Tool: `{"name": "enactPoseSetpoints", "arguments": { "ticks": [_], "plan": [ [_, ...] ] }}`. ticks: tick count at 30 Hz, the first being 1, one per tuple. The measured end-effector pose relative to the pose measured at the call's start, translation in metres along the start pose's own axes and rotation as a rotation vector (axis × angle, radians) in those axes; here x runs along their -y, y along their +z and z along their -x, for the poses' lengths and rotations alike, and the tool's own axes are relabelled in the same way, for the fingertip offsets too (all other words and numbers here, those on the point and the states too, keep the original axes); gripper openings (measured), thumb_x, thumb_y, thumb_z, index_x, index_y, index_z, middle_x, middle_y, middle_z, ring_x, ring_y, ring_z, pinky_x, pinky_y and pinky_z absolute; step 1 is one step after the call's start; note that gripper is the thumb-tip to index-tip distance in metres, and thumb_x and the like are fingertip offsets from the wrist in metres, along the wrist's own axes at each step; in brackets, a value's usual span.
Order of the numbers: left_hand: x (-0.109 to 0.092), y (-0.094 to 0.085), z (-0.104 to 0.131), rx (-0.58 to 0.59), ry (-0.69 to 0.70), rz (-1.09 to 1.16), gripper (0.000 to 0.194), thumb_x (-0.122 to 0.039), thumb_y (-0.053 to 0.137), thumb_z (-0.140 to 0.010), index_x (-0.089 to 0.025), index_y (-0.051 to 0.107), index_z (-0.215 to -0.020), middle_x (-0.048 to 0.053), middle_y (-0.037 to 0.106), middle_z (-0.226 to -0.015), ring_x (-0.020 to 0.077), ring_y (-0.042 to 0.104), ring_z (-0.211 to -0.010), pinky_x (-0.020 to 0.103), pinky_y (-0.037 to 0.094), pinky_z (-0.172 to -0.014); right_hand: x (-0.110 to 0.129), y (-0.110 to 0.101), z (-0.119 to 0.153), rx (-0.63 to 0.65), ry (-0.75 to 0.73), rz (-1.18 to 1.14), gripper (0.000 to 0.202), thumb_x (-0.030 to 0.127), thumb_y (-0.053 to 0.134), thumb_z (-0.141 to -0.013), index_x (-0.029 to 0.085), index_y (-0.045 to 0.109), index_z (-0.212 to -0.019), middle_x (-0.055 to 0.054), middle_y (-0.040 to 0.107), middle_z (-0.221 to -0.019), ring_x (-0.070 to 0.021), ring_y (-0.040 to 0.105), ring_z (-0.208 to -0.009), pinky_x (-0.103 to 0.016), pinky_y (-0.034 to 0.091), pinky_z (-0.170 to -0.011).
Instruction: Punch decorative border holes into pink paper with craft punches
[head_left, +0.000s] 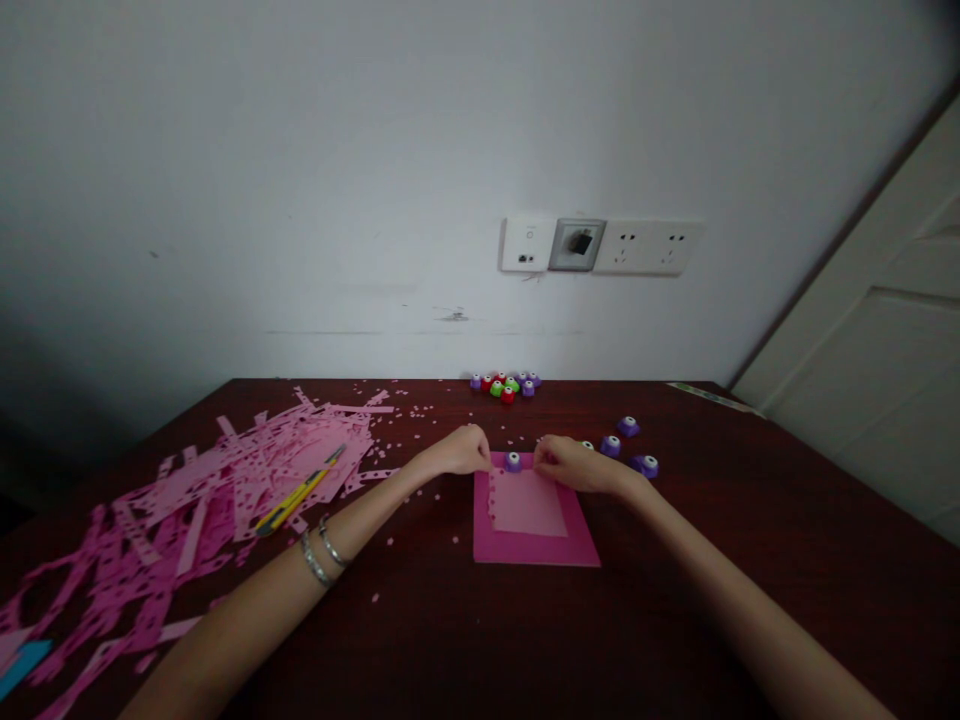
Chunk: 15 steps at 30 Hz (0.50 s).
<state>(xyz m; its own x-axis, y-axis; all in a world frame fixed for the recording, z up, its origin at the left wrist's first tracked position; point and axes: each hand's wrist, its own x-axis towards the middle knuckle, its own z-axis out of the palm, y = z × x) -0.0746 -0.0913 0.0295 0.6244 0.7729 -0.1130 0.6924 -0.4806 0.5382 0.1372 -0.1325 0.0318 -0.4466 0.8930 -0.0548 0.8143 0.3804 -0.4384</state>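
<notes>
A light pink paper sheet [529, 508] lies on a larger magenta sheet [536, 552]. Small punched shapes run down the light sheet's left edge. At its top edge sits a purple craft punch [512, 462] with a white and black button, between my two hands. My left hand [465, 450] is closed at the sheet's upper left corner, fingertips pinched on the paper. My right hand [574, 463] is closed too, pinching the upper edge right of the punch. The exact finger contact is small and partly hidden.
Pink paper scraps [247, 480] heap on the left, with a yellow utility knife [300, 492] on them. Several purple punches [611, 446] stand right of my right hand. More coloured punches [508, 395] cluster by the wall. Tiny paper cutouts [390, 541] dot the dark table [420, 640].
</notes>
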Motion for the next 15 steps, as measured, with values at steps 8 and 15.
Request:
{"name": "enactPoseSetpoints", "arguments": {
  "ticks": [8, 15],
  "plan": [
    [0.0033, 0.0009, -0.0017, -0.010, -0.025, 0.024, 0.013, -0.023, 0.061, -0.063, -0.012, 0.068, -0.062, 0.003, 0.064, -0.060, 0.0117, 0.054, -0.058, 0.020, 0.037, -0.054, 0.0005, 0.0010, 0.0000, -0.019, 0.002, -0.014, 0.014, 0.012, 0.047, -0.074, 0.015, 0.060, -0.069, -0.008, 0.064, -0.075, -0.0170, 0.056, -0.066, -0.025, 0.038, -0.058],
    [0.0074, 0.0027, -0.0038, -0.022, -0.019, 0.045, 0.017, -0.025, 0.060, -0.064, -0.011, 0.069, -0.065, 0.005, 0.066, -0.063, 0.0131, 0.057, -0.061, 0.020, 0.037, -0.054, -0.0009, 0.0016, -0.0005, -0.033, -0.008, 0.005, 0.014, 0.012, 0.047, -0.075, 0.014, 0.059, -0.070, -0.008, 0.064, -0.075, -0.0161, 0.056, -0.066, -0.025, 0.038, -0.059]
  ]
}}
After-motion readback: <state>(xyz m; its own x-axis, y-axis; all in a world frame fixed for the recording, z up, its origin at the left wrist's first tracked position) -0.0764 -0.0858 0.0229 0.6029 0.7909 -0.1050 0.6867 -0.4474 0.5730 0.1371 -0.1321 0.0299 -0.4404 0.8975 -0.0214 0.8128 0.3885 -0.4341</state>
